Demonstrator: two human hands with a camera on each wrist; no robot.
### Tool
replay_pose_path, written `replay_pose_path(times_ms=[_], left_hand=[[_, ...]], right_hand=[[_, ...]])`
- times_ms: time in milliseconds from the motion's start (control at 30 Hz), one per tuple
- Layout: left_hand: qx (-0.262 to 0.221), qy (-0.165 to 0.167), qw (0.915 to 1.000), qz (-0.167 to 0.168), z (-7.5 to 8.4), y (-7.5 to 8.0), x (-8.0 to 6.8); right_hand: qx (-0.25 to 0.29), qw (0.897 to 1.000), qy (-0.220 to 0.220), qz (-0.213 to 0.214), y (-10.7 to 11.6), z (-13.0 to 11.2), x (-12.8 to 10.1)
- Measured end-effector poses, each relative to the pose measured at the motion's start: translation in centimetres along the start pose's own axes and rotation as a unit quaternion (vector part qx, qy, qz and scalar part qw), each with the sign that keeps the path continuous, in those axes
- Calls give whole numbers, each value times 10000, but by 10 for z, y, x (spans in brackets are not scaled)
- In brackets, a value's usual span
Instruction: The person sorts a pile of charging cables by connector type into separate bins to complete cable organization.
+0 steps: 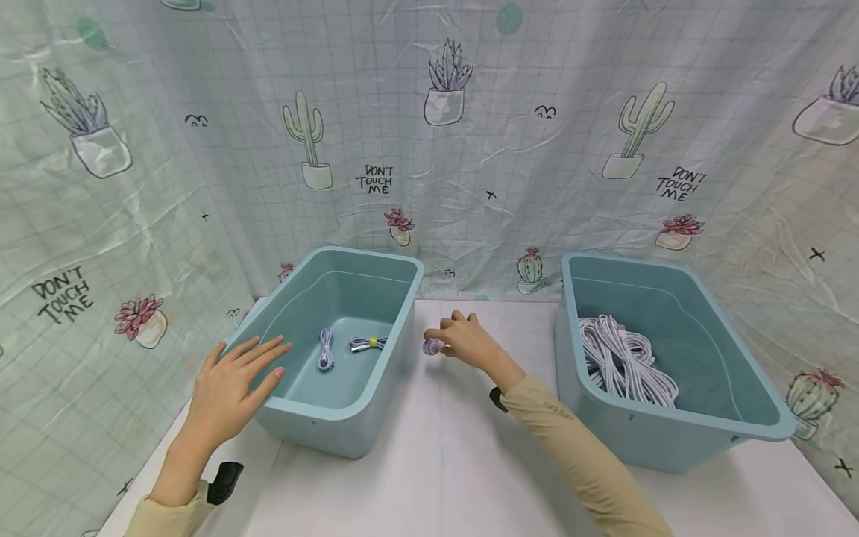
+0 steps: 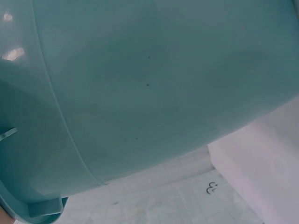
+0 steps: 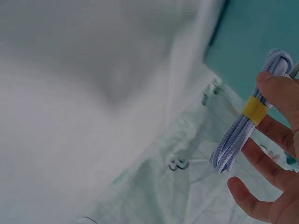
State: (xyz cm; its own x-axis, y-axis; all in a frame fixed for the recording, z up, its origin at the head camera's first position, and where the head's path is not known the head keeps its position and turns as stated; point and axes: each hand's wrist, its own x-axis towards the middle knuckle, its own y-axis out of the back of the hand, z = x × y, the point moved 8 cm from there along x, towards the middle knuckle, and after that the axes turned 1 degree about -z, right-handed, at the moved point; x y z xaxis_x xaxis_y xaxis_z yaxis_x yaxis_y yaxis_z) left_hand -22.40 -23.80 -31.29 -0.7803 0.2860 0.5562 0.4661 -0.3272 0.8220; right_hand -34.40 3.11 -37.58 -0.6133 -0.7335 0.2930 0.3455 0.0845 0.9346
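My right hand (image 1: 466, 343) pinches a folded lilac braided cable (image 3: 233, 140) between thumb and fingers, between the two bins. A yellow strap (image 3: 255, 110) wraps the bundle's middle in the right wrist view. My left hand (image 1: 227, 391) has its fingers spread over the near left rim of the left teal bin (image 1: 312, 412). On that bin's floor lie a lilac cable bundle (image 1: 326, 350) and another bundle with a yellow tie (image 1: 373, 344). The left wrist view is mostly filled by the bin's outer wall (image 2: 159, 102).
A second teal bin (image 1: 731, 426) stands to the right, with a heap of white cables (image 1: 620, 362) in its left part. Both bins stand on a white table (image 1: 429, 470). A cactus-print curtain (image 1: 483, 164) hangs behind and at the sides.
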Motion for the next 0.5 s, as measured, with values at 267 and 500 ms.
replay_pose_path(times_ms=[267, 500], left_hand=[[-7, 2, 10000, 23, 0, 0, 0], [-4, 2, 10000, 11, 0, 1, 0]], right_hand=[[221, 9986, -200, 448, 41, 13, 12], [194, 9962, -580, 614, 74, 28, 28]])
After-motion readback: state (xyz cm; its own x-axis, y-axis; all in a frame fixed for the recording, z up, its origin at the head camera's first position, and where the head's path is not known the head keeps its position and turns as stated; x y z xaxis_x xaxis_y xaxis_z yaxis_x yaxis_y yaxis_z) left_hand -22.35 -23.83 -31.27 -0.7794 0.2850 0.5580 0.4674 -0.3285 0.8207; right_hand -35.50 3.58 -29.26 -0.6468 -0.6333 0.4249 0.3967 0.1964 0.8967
